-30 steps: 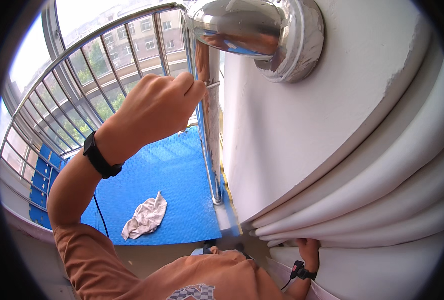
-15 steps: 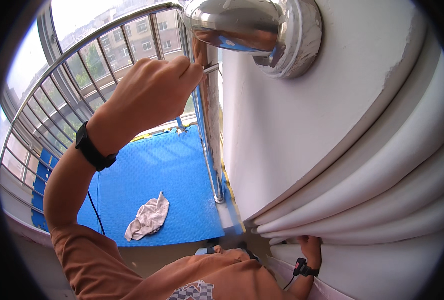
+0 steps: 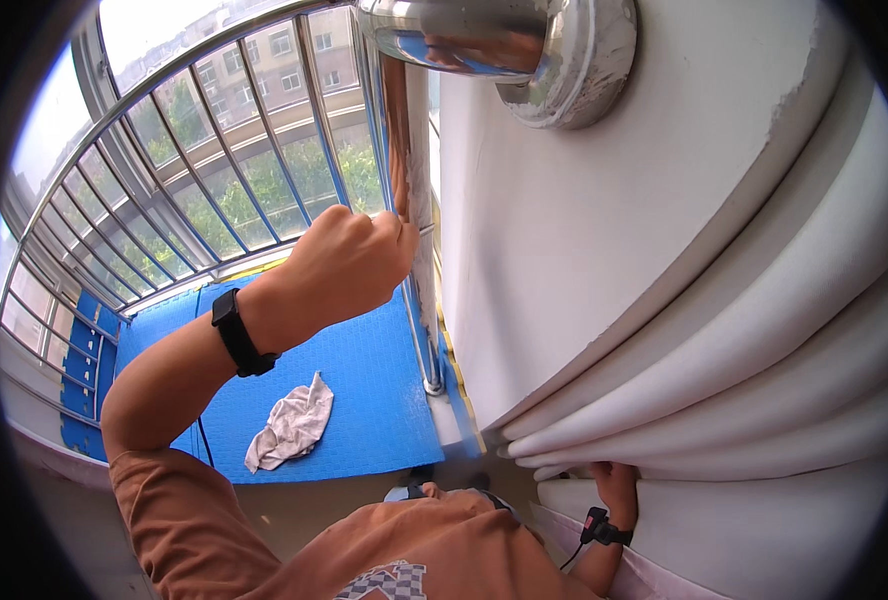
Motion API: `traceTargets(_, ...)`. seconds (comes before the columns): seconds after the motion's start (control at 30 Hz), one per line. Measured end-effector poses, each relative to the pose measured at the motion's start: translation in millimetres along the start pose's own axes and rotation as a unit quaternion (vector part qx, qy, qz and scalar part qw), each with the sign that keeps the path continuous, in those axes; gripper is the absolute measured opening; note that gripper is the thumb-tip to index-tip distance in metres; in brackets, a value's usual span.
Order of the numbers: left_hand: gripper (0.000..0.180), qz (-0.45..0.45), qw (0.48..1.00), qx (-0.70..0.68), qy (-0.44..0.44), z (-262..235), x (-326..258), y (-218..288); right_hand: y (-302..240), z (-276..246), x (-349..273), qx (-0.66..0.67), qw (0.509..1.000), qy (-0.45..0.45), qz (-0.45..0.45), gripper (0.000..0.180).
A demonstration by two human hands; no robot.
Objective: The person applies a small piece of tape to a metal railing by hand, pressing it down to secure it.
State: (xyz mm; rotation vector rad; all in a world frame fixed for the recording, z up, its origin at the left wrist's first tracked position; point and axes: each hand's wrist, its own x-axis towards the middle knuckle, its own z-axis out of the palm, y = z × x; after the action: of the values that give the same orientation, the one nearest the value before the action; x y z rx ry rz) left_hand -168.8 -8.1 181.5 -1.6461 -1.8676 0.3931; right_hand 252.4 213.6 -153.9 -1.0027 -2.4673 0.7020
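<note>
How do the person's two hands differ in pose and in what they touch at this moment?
The left hand is raised high and closed in a fist against the vertical steel post; the right hand is low, pressed against the white moulded wall ledge. The left hand fills much of the view, while the right hand looks small and is partly hidden. The left wrist wears a plain black band, the right a black band with a cable. Both are bare.

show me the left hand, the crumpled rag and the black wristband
left hand [image 3: 349,265], head view, back of the fist
crumpled rag [image 3: 292,423], head view, middle of the cloth
black wristband [image 3: 236,333], head view, strap on the left wrist
</note>
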Motion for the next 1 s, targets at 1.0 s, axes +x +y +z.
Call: traceTargets(1.0,0.019,-0.217,0.951,-0.093,0.199,27,-10,38,-5,-8,16,-0.035,0.996,0.023,-0.081,0.030)
